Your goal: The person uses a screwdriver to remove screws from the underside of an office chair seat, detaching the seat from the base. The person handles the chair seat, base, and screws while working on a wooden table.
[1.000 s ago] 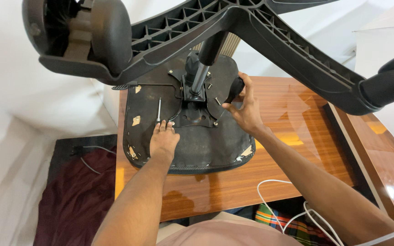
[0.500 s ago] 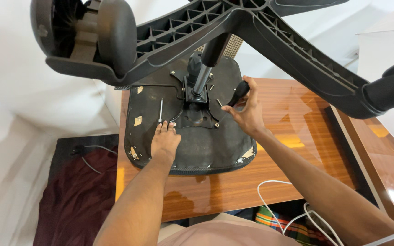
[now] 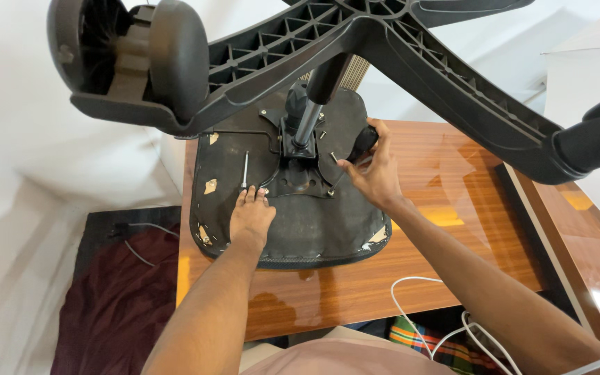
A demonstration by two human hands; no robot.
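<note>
Black fabric of the upturned chair seat (image 3: 314, 222) on the tabletop (image 3: 453, 208) lay under the flat, open left hand (image 3: 250, 217), while the right hand (image 3: 376, 173) gripped a screwdriver (image 3: 361, 144) at a mounting-plate (image 3: 300, 182) screw, likely needing steady, aligned turning.

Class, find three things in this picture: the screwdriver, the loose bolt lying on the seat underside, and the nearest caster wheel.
screwdriver (image 3: 361, 144), head view, on its black handle in the right hand.
loose bolt (image 3: 244, 170), head view, on the middle of its shaft.
caster wheel (image 3: 175, 55), head view, on the rounded black cover.
</note>
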